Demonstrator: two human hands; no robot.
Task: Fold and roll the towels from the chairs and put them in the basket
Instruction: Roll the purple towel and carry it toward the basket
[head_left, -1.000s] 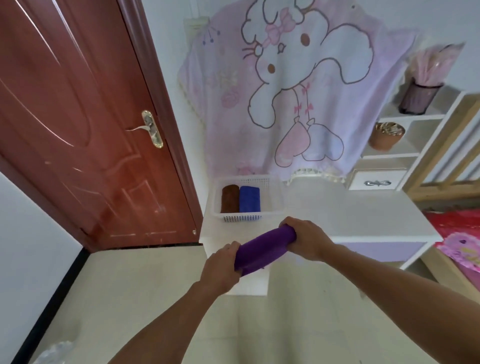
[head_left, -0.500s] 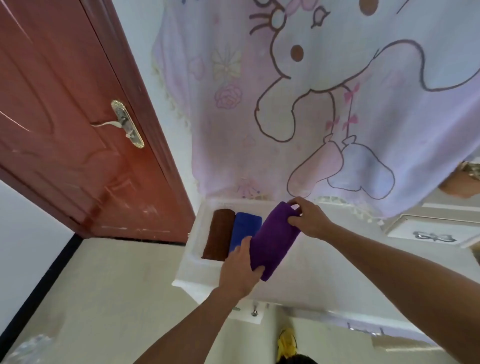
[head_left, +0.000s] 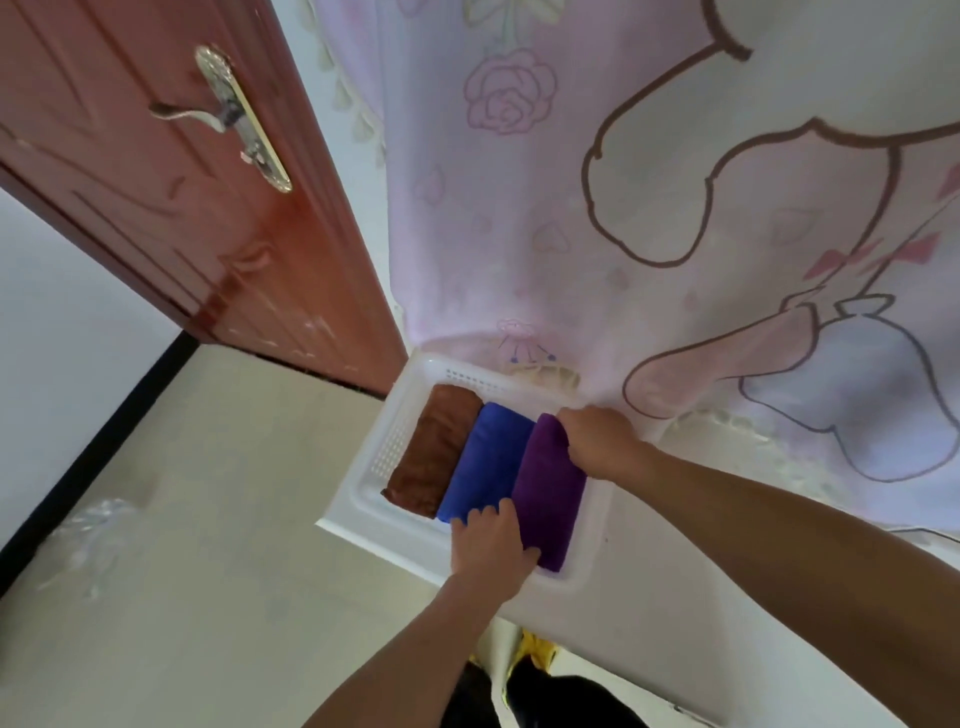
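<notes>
A pink cartoon blanket (head_left: 623, 208) hangs behind the basket, and a red-brown door (head_left: 156, 208) stands to the basket's left. The basket (head_left: 395, 431) is white and perforated and sits on the corner of a white table (head_left: 649, 597).

Inside the basket three rolled towels lie side by side, touching. The brown towel (head_left: 434, 452) is against the basket's left wall and the blue towel (head_left: 488, 462) is in the middle. The purple towel (head_left: 550, 488) lies toward the basket's right wall, with its near end at the front rim.

The right hand (head_left: 597, 441) grips the purple towel's far end, at the back of the basket, fingers curled over it. The left hand (head_left: 493, 545) is at the front of the basket. Its fingers are bent down along the seam with the blue towel and its thumb is on the purple roll, so it seems to pinch the near end.

The step looks nearly done. To finish it well, press the purple towel flat to the basket floor and snug against the blue one. Then release both ends together, sliding the fingers out sideways so the roll does not spring open or drag its neighbour.
</notes>
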